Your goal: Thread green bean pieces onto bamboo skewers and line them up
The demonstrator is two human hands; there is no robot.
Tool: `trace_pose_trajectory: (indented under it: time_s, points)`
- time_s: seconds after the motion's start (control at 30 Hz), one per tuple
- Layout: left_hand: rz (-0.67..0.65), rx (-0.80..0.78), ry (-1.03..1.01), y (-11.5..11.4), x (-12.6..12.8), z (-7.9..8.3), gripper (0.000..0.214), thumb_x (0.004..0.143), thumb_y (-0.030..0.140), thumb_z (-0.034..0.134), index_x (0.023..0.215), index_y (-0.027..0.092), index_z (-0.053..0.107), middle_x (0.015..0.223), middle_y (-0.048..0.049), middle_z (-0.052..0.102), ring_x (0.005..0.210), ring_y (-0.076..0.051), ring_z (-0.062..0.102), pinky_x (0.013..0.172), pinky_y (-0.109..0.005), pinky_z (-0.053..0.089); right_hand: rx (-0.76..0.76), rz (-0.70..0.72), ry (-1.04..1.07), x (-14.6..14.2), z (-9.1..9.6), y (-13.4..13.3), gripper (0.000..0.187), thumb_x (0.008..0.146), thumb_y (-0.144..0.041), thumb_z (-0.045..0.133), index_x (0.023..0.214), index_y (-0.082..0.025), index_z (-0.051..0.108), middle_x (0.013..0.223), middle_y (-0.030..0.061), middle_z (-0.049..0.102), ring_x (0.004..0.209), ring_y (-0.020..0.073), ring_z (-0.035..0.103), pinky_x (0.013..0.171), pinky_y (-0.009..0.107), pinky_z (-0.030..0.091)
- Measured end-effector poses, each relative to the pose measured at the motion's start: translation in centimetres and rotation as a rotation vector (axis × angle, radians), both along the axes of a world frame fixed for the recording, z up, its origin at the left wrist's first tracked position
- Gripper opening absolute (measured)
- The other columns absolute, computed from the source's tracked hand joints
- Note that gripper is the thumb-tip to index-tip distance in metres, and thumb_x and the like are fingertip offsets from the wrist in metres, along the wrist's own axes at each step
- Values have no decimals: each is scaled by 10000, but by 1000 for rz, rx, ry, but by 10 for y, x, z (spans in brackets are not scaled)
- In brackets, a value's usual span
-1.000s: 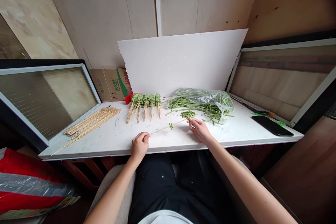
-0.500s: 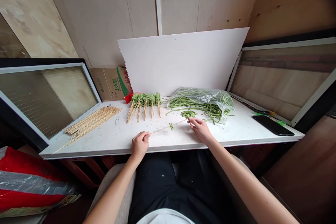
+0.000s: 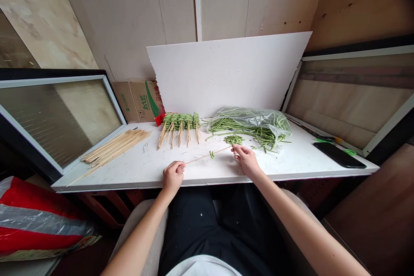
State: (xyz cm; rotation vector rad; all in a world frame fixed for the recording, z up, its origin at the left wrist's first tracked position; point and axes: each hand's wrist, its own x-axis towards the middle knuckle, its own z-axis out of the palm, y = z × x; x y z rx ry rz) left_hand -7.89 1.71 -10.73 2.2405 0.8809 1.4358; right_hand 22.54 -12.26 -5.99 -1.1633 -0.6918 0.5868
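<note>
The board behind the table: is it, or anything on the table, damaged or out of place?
Yes. The board has a ragged left edge, as if broken. On the table, one skewer juts out past the skewer pile toward the front left corner.

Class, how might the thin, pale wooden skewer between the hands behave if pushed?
The thin, pale wooden skewer is probably stiff, running straight between the left hand and the right hand. Being slender, it is likely light. Pushed sideways, it might flex or snap, being long for its thickness.
</note>
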Motion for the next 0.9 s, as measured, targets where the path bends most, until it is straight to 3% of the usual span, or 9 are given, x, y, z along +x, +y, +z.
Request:
trace_pose_trajectory:
  time_s: [0.4, 0.9]
  points:
    - [-60, -40, -12, 6, -2, -7, 393, 778, -22, 412, 870, 200, 723, 810, -16, 745, 703, -152, 722, 702, -260, 575, 23, -93, -169, -16, 16, -10, 475, 749, -664, 827, 868, -205, 805, 840, 80, 757, 755, 205, 607, 661, 332, 467]
    - [-35, -46, -5, 6, -2, -5, 381, 762, -16, 422, 834, 202, 726, 788, -13, 756, 697, -161, 728, 711, -270, 568, 27, -152, -195, -20, 6, -8, 492, 769, -675, 806, 936, -213, 821, 895, 109, 794, 882, 279, 677, 709, 365, 493]
